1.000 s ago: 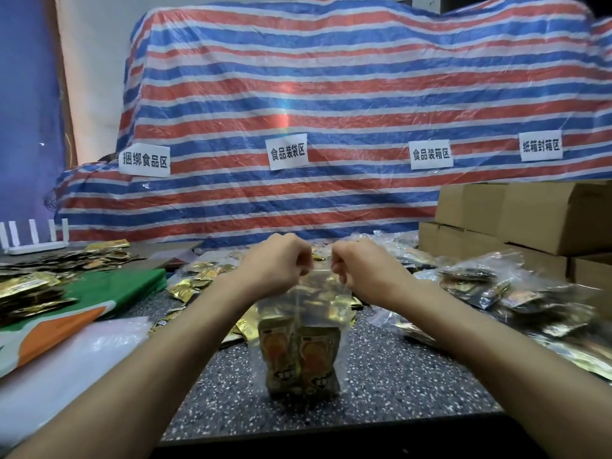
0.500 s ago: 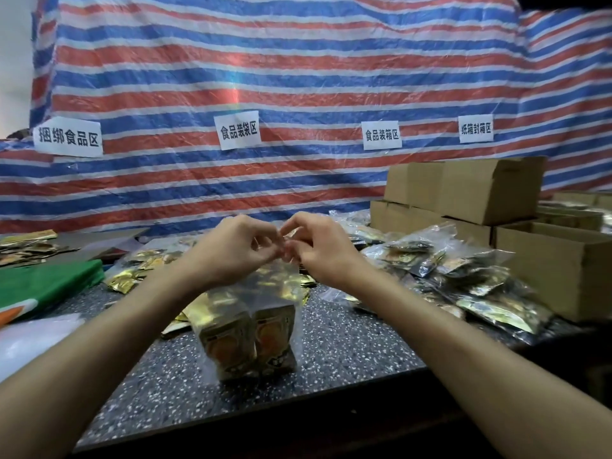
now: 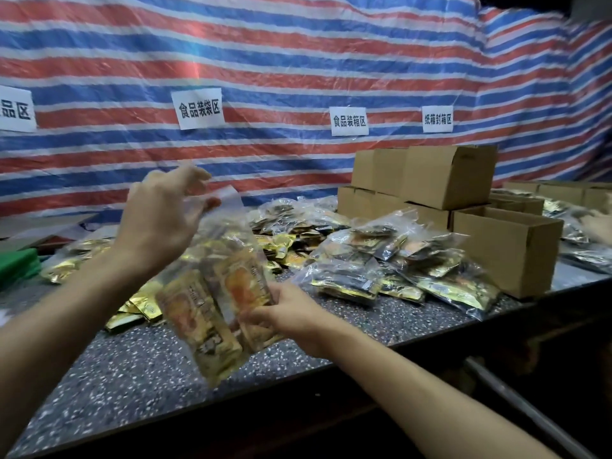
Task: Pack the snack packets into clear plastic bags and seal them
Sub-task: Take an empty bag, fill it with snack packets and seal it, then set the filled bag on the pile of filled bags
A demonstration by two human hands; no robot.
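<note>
A clear plastic bag (image 3: 215,293) filled with gold and orange snack packets hangs tilted above the speckled table (image 3: 132,369). My left hand (image 3: 159,220) pinches the bag's top strip between thumb and fingers. My right hand (image 3: 291,313) grips the bag's lower right side, fingers curled round the packets inside. Loose gold packets (image 3: 139,306) lie on the table behind the bag. A heap of filled clear bags (image 3: 390,263) lies to the right.
Several cardboard boxes (image 3: 506,246) stand at the right rear, one open-topped near the table's edge. A striped tarpaulin (image 3: 298,61) with paper signs forms the back wall. A green item (image 3: 16,266) sits far left. Another person's hand (image 3: 596,226) shows at the right edge.
Both hands were pinching the bag's top while it stood on the table. Now the bag is lifted and tilted, my right hand has dropped to its lower side. The view has swung right.
</note>
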